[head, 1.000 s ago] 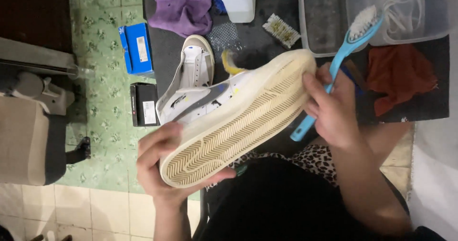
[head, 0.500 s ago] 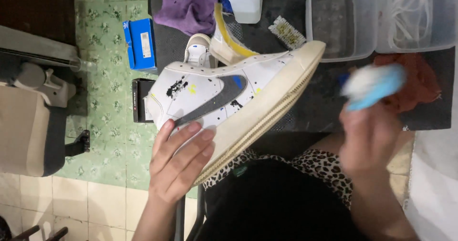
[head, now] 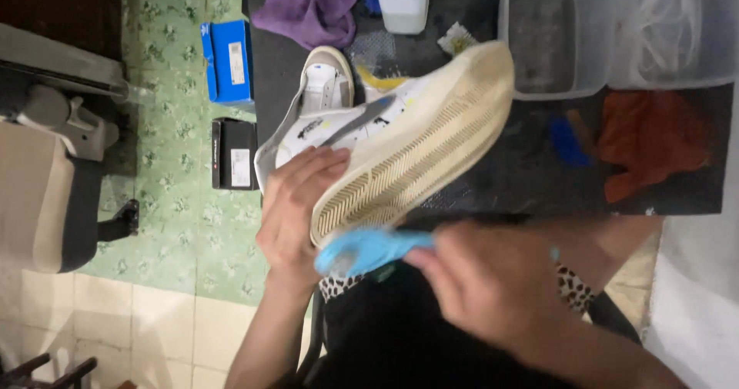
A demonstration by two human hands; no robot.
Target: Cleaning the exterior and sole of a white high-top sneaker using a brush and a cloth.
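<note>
Nearest us, our right hand grips a blurred blue brush whose head sits at the heel end of the white sneaker, while our left hand clasps that heel, the ribbed, herringbone cream sole tilted up above the dark mat. Farther off lie a rumpled orange cloth, a second white shoe and a soft purple cloth. Beyond them, one clear plastic tub holds murky water, and a second clear tub holds white laces.

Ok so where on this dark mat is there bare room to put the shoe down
The dark mat is bare between the held sneaker and the orange cloth, below the clear tubs. The far edge is crowded: purple cloth, white bottle, second shoe.
</note>
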